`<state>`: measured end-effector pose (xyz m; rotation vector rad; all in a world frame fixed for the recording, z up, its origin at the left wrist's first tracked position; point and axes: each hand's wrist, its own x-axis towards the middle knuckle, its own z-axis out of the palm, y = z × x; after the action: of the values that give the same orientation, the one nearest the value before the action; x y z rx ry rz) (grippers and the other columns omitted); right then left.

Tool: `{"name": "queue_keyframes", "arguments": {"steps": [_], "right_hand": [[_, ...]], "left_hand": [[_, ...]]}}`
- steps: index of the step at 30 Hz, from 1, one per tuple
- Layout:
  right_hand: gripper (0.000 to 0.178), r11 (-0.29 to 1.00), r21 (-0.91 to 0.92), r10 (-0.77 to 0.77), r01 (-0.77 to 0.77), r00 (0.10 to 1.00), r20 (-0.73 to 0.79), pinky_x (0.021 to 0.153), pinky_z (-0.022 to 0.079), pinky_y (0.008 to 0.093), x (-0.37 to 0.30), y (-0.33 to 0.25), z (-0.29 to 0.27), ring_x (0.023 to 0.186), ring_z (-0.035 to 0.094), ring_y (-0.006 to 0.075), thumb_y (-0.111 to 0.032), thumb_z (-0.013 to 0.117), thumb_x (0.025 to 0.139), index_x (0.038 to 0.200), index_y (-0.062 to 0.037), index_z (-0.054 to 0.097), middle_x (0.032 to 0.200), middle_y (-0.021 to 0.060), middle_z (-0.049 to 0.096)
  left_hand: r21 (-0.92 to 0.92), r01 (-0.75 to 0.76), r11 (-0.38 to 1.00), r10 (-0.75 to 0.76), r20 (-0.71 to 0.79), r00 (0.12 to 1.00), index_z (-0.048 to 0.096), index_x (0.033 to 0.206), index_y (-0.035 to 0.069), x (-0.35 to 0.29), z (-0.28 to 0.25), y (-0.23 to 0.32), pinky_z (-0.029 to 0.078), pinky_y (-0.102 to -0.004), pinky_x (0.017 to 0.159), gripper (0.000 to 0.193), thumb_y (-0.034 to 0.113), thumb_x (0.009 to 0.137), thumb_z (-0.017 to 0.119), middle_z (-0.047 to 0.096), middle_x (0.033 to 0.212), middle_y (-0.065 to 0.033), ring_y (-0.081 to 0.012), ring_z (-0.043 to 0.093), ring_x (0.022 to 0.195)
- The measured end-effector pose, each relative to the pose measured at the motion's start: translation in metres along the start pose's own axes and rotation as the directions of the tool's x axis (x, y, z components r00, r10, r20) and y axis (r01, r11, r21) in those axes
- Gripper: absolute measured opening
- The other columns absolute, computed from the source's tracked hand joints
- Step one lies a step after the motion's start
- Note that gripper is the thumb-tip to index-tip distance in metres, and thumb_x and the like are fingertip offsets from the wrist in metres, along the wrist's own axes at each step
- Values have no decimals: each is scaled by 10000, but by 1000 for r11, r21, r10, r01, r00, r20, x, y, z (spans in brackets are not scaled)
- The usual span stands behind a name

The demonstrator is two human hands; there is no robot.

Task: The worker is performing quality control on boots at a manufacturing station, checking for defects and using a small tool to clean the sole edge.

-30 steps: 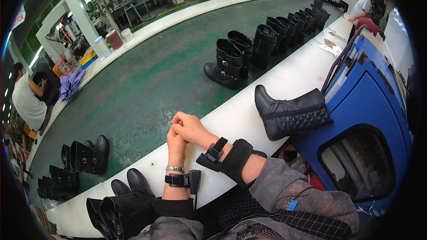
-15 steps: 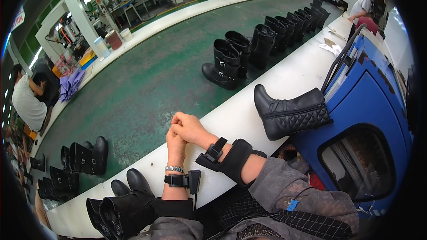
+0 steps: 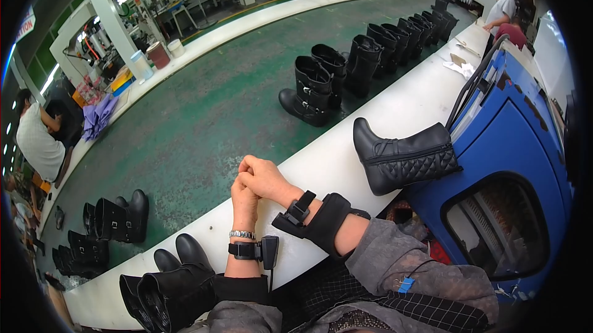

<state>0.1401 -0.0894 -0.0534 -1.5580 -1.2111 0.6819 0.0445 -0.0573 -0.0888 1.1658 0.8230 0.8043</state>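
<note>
My left hand and my right hand rest together over the inner edge of the white ledge. The right hand lies across the left, with fingers curled and touching; nothing shows in either hand. To the right, a black boot with a quilted shaft and a side zip lies on its side across the ledge. Close to my left forearm, a pair of black boots lies at the lower left. A row of black boots stands upright on the green belt beyond the ledge.
A blue machine with a dark window stands at right. More black boots are on the belt at left. Purple cloth and several containers sit on the far ledge. Other people are at left, far back and upper right.
The near boots on the belt have shifted very slightly left. At the far left, a boot by the belt's edge has changed place. My hands have stayed still.
</note>
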Motion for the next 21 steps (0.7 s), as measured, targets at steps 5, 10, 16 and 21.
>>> {"name": "queue_keyframes", "arguments": {"steps": [5,10,16,21], "right_hand": [[173,1000,1,1,-1,1000,5,717,502,409,1,2,2,796,640,335,-147,556,798,905,-16,590,832,178,659],[201,999,-15,-33,33,999,-6,639,496,329,2,5,3,695,634,225,-143,560,800,922,16,583,772,141,658],[201,999,-10,-32,32,999,-6,641,496,331,1,4,2,695,634,231,-144,562,801,922,14,584,773,142,657],[174,1000,1,-6,6,1000,1,718,502,410,0,1,2,796,641,339,-152,560,805,909,-17,594,833,177,660]], "left_hand": [[15,2,1000,-2,-1,1000,563,1094,58,-1,-1,1,485,-205,615,261,126,846,611,608,952,-6,-88,603,793],[16,-2,1000,2,-3,1000,562,1088,56,0,-1,0,484,-206,612,260,122,841,611,609,948,-8,-91,604,790],[16,8,1000,-8,1,1000,556,1090,51,0,0,0,487,-210,619,271,107,832,616,605,947,-11,-92,601,793],[-7,12,1000,-12,-10,1000,557,1082,49,-1,0,3,489,-213,623,264,106,832,618,601,940,-11,-95,600,794]]}}
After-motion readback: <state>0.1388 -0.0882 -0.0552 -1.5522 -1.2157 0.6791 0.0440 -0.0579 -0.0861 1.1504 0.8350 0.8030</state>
